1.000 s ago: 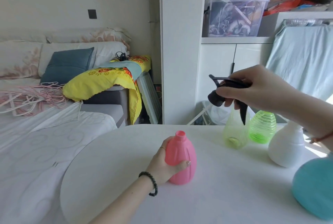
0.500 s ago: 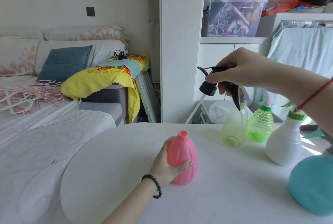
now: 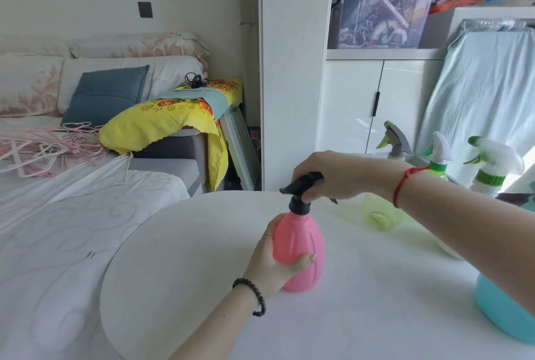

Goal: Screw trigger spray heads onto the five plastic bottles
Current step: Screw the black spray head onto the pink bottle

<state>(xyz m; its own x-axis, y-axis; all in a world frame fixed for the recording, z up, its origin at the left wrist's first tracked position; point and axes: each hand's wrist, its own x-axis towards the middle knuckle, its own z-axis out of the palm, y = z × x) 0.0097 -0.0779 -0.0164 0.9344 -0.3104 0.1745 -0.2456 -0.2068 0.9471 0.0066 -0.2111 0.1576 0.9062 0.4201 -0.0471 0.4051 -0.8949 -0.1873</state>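
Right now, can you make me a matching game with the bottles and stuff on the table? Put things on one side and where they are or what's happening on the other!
Things:
1. pink bottle
2. black spray head
3. teal bottle
4. yellow-green bottle

States:
A. behind the right forearm
B. gripped by the right hand
C. at the right edge, nearest the camera
D. held by the left hand

Pairs: 1-D, 2-B, 3-C, 4-A
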